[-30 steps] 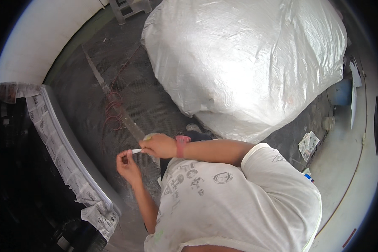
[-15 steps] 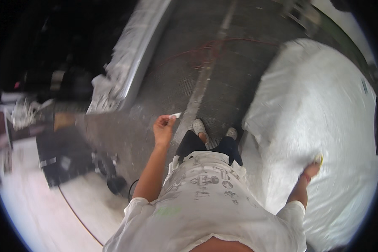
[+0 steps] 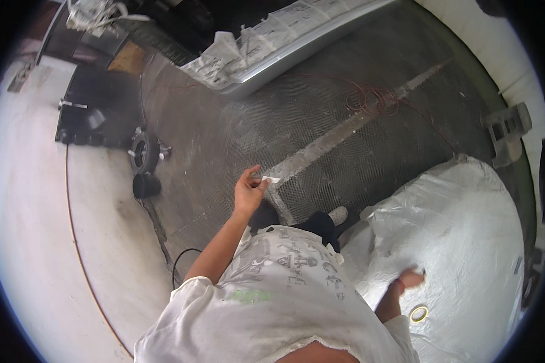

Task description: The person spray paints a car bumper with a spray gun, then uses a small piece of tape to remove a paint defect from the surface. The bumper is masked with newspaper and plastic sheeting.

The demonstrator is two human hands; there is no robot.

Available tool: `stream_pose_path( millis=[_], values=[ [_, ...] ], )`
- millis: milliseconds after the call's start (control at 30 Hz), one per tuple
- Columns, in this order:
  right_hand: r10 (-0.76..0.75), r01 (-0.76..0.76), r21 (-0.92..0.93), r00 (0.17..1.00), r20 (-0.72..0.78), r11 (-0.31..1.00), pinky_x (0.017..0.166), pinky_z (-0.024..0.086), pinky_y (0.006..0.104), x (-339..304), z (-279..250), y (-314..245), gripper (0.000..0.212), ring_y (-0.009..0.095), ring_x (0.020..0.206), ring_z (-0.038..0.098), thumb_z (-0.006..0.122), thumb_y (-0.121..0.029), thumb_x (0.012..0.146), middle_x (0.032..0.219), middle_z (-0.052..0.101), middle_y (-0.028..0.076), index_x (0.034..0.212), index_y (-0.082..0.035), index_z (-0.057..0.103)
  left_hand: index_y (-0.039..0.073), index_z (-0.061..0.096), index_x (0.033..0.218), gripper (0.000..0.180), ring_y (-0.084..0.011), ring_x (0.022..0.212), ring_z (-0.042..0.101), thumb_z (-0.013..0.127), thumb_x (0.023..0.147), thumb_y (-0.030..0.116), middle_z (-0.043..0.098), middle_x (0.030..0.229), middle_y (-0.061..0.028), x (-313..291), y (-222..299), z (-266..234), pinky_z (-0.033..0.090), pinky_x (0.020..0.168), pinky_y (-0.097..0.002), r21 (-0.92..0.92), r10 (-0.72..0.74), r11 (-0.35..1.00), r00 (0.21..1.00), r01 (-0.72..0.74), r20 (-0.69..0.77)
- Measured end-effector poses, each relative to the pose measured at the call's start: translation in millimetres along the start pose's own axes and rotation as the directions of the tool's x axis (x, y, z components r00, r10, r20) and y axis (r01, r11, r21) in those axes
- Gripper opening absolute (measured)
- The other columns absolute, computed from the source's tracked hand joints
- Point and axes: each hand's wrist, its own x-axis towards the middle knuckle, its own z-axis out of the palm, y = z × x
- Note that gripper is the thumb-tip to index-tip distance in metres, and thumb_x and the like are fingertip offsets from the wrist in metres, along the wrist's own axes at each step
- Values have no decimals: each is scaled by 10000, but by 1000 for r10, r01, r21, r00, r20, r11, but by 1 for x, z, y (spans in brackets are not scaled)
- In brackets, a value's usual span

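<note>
Left of the broad mound under crinkled silver plastic sheeting (image 3: 466,242), clear of its edge, a small, thin white strip (image 3: 271,179) is held above the dark, mesh-textured floor (image 3: 242,130). Left hand (image 3: 248,193): thumb and a finger closed in a pinch on one end of the strip, the other end free. On the mound's near part lies a ring-shaped tape roll with a yellow rim (image 3: 426,312). Right hand (image 3: 412,278) is over the mound near the roll, not touching it.

Change: half a second ago the right hand carries a yellow-edged object over the mound; now the roll rests there alone. Judged: roll set down, strip the only piece clearly in hand.

Farther out, beyond the mound to its left: coiled red hose (image 3: 369,100), then a silver-edged panel masked with newspaper (image 3: 303,30). Past the mound's far edge: grey plastic stool (image 3: 507,130).

Unclear: right fingers are motion-blurred; cannot tell their spread or whether they hold anything small. Fingers cover the strip's pinched end; its material is uncertain. Whatever the sheeting covers is hidden.
</note>
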Motion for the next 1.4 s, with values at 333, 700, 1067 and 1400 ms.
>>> stream_pose_path(
  millis=[333,700,1067,1400],
  values=[
    [-879,-141,878,77,471,458,919,558,375,-302,-122,-462,508,223,1073,662,791,-257,948,1294,645,146,1383,-77,600,59,801,1030,140,-92,734,645,768,955,173,758,844,-41,11,-52,-112,513,691,-278,-60,121,990,991,-124,-60],
    [-776,-219,752,-305,552,622,685,543,244,-572,-218,-601,148,94,764,684,745,-95,982,900,736,43,1083,-23,664,56,797,1049,143,-164,717,699,787,924,126,780,912,-98,43,-167,-322,541,653,-306,-119,236,948,902,-296,-361],
    [-810,-126,871,-449,376,474,709,542,254,-737,-212,-735,122,88,807,693,725,-140,994,906,748,48,1017,-24,695,37,720,1274,296,-188,1065,721,711,1011,172,763,1187,-107,141,-249,-453,559,918,-323,-492,-181,869,888,-57,-422],
    [-564,-39,895,-789,245,444,773,553,297,-882,-213,-958,143,103,843,682,699,-168,1008,928,737,34,1032,-27,687,15,649,1354,371,-209,1204,668,717,1006,123,707,1296,-151,338,-272,-590,530,1030,-353,-812,-194,583,971,2,-137]
  ],
)
